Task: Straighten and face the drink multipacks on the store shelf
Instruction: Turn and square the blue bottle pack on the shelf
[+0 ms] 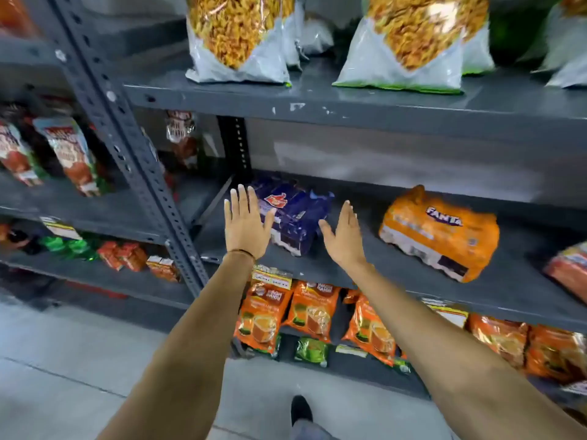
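Observation:
A dark blue drink multipack (297,217) lies skewed on the grey middle shelf (397,274), near its left end. My left hand (246,222) hovers open at the pack's left side, fingers spread, covering its left edge. My right hand (344,238) is open just off the pack's right side, palm turned toward it. Neither hand grips anything. To the right, an orange Fanta multipack (440,233) lies at an angle on the same shelf. A red multipack (570,271) shows partly at the right edge.
Large snack bags (236,36) stand on the shelf above. Orange packets (313,309) fill the shelf below. A perforated grey upright (127,147) bounds the bay on the left, with more packets on the neighbouring rack (63,154). My shoe (301,409) is on the grey floor.

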Available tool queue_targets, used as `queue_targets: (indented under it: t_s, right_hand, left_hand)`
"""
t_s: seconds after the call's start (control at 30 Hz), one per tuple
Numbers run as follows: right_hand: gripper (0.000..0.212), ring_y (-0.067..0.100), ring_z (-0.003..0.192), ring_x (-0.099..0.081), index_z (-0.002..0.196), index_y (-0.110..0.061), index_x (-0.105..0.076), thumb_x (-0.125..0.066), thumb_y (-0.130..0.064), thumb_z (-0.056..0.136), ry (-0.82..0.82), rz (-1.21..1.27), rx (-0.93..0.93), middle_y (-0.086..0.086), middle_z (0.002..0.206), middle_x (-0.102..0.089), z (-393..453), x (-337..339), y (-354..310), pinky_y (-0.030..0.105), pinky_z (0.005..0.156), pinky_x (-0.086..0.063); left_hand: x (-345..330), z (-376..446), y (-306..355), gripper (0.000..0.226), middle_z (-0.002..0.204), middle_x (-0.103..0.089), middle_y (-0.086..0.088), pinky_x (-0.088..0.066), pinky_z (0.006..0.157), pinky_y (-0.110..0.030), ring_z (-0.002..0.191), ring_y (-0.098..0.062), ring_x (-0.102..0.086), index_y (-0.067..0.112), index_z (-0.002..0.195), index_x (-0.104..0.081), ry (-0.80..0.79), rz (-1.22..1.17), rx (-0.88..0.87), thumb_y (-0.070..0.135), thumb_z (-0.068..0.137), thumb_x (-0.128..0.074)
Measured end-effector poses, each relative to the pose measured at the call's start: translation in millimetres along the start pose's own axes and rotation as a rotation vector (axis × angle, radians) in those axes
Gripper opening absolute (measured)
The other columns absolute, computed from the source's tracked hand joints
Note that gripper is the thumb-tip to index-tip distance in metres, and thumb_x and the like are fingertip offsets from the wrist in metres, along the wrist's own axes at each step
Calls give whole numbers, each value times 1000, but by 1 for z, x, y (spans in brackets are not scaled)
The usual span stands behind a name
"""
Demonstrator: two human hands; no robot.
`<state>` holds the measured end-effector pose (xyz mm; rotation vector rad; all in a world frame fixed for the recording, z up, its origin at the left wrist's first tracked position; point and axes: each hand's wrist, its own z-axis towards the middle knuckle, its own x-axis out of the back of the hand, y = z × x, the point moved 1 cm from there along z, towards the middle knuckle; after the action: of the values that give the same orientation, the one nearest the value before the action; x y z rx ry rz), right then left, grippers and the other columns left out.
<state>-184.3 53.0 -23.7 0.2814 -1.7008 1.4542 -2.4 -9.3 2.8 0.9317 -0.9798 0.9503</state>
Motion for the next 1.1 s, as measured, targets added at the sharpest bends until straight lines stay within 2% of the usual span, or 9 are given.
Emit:
queue_targets:
  t_s: [0.1, 0.2, 0.4, 0.53, 0.6, 0.67, 0.83, 0.93, 1.1]
  right_hand:
    - [90, 30, 150, -10, 153, -5, 0, -51, -48, 93, -61, 264, -225, 16, 162, -7, 36, -14, -13, 40, 122, -15]
    - [103, 31, 147, -22, 154, -6, 1, -58, -55, 86, -83, 397, -408, 16, 161, -14, 60, -23, -25, 39, 119, -23]
    - [127, 31, 134, -45, 154, -14, -3, -77, -60, 62, -44, 630, -614, 10, 154, -35, 76, -39, -30, 44, 108, -44]
    - [107, 25, 104, -64, 143, -9, -31, -86, -46, 60, -32, 806, -724, 8, 128, -59, 72, -41, -34, 34, 78, -55]
    - [81, 20, 80, -64, 131, -11, -42, -84, -38, 68, -29, 854, -753, 7, 105, -65, 67, -41, -38, 30, 59, -52]
    - [67, 16, 68, -61, 127, -12, -46, -81, -32, 74, -43, 882, -774, 4, 88, -63, 63, -39, -44, 29, 49, -48]
    - [68, 17, 67, -60, 130, -12, -47, -81, -30, 74, -31, 853, -814, 4, 90, -64, 60, -35, -50, 31, 49, -48]
    - [66, 19, 68, -60, 129, -11, -49, -81, -26, 73, -37, 866, -820, 5, 88, -64, 59, -34, -52, 34, 51, -49]
    - [68, 20, 70, -63, 130, -10, -49, -82, -16, 71, -6, 944, -789, 8, 97, -66, 55, -32, -60, 35, 53, -52]
  left_hand:
    - [-9, 40, -16, 70, 160, -4, -17, 1, 121, -40, 149, -30, 0, 4, 151, -3, -80, -8, 13, 46, 99, -25]
    - [-17, 72, -24, 71, 160, -6, -17, -2, 122, -40, 149, -30, -3, 4, 151, -6, -135, -34, -8, 48, 98, -24]
    - [-28, 113, -31, 74, 160, -14, -14, -12, 121, -45, 148, -29, -11, 5, 150, -13, -191, -200, -13, 52, 96, -30]
    - [-30, 138, -34, 82, 155, -28, -14, -30, 111, -45, 141, -33, -31, 11, 149, -22, -426, -461, 182, 62, 88, -43]
    - [-33, 149, -38, 90, 150, -37, -17, -35, 108, -42, 136, -35, -39, 8, 146, -31, -541, -562, 300, 66, 80, -52]
    - [-36, 157, -43, 97, 146, -44, -17, -39, 107, -39, 131, -34, -45, 5, 141, -39, -629, -620, 347, 69, 71, -61]
    - [-65, 174, -60, 127, 123, -65, -11, -50, 100, -41, 108, -30, -64, 12, 124, -60, -766, -746, 389, 77, 16, -76]
    - [-70, 176, -64, 117, 117, -68, -12, -51, 98, -41, 103, -30, -67, 11, 118, -63, -747, -805, 405, 71, 19, -80]
    - [-58, 165, -65, 85, 114, -68, -11, -51, 97, -40, 103, -29, -66, 5, 112, -66, -653, -900, 445, 55, 46, -84]
